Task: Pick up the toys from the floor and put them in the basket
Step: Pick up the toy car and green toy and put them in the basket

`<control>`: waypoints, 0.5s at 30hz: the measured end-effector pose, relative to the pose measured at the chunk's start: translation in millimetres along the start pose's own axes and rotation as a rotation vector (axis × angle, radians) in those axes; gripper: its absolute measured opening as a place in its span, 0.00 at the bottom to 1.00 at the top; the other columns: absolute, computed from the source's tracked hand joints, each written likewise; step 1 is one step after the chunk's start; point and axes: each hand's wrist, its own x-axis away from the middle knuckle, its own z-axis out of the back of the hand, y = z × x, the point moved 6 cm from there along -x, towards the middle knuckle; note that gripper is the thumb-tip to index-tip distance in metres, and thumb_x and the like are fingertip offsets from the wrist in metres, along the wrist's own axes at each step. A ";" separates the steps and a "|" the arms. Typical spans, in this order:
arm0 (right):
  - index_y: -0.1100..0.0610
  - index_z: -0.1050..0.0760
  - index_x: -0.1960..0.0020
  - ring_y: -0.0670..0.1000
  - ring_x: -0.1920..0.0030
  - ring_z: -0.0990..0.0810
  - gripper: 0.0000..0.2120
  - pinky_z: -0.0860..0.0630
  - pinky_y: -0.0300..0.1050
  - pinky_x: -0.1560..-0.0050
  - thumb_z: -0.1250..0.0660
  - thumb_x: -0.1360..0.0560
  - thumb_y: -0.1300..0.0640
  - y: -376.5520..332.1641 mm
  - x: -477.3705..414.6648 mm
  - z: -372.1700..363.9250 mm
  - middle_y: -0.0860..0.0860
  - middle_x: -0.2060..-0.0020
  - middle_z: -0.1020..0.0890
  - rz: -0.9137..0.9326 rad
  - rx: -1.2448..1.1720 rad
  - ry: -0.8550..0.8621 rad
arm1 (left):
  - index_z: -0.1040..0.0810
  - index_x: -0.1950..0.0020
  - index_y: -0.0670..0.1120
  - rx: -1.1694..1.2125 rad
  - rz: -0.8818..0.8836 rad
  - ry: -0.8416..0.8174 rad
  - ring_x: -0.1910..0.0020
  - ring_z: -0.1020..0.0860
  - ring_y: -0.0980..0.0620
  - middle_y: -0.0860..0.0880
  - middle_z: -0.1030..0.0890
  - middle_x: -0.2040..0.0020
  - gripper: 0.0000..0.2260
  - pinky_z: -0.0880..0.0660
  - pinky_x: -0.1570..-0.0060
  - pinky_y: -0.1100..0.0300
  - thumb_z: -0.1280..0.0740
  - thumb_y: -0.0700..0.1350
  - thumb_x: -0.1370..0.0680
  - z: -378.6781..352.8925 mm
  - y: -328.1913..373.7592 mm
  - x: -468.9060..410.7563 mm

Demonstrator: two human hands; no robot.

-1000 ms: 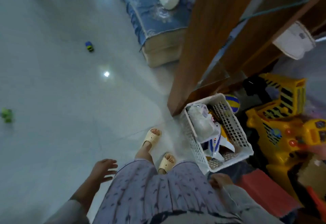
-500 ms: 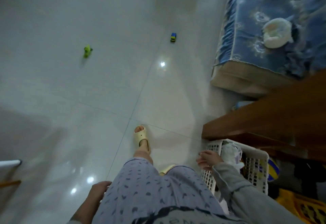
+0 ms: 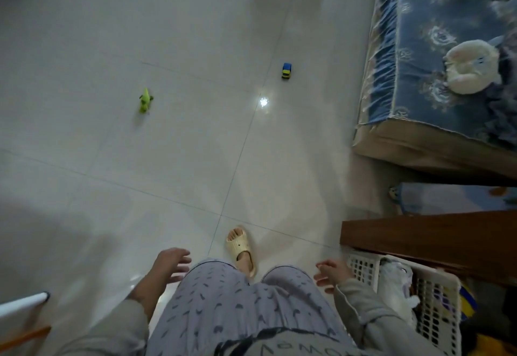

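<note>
Two toys lie on the pale tiled floor ahead: a green toy animal to the left and a small blue and yellow toy truck further off to the right. The white lattice basket stands at my lower right with several toys in it, among them a white one. My left hand hangs beside my left leg with fingers spread and nothing in it. My right hand is just left of the basket's rim, fingers loosely apart, holding nothing.
A blue patterned mattress with a white plush on it fills the upper right. A brown wooden panel sits above the basket. A white bar juts in at the lower left. My sandalled foot is stepping forward.
My view has swung left from the basket and yellow toys to the open floor. My right hand has come off the basket rim and my left hand has lifted forward. Both toys look nearer.
</note>
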 end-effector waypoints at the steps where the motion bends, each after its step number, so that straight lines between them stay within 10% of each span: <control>1: 0.60 0.26 0.60 0.53 0.71 0.24 0.09 0.31 0.38 0.70 0.41 0.22 0.63 -3.0 -2.0 1.6 0.55 0.70 0.22 -0.012 -0.006 0.008 | 0.25 0.47 0.39 -0.015 -0.011 -0.007 0.64 0.25 0.47 0.41 0.22 0.53 0.07 0.29 0.63 0.59 0.37 0.41 0.22 2.4 20.5 -4.6; 6: 0.68 0.22 0.47 0.56 0.58 0.22 0.11 0.25 0.50 0.49 0.38 0.23 0.62 -9.9 -9.6 13.7 0.58 0.65 0.19 -0.073 0.007 0.067 | 0.25 0.49 0.41 -0.109 -0.135 -0.064 0.64 0.25 0.48 0.46 0.22 0.60 0.06 0.28 0.62 0.59 0.37 0.42 0.23 -19.6 126.3 -18.8; 10: 0.64 0.21 0.42 0.58 0.44 0.20 0.14 0.25 0.46 0.44 0.38 0.24 0.59 -39.4 -15.6 28.1 0.61 0.45 0.18 -0.143 0.095 0.053 | 0.24 0.47 0.42 -0.138 -0.173 -0.107 0.63 0.24 0.48 0.46 0.21 0.59 0.07 0.28 0.61 0.58 0.39 0.42 0.22 -48.4 182.6 -26.2; 15: 0.62 0.21 0.43 0.58 0.42 0.22 0.14 0.27 0.44 0.45 0.39 0.23 0.58 -113.3 -49.8 64.3 0.60 0.43 0.19 -0.085 0.136 0.070 | 0.24 0.49 0.40 -0.158 -0.089 -0.111 0.64 0.25 0.47 0.45 0.22 0.59 0.07 0.28 0.62 0.58 0.38 0.41 0.23 -73.5 219.4 -42.3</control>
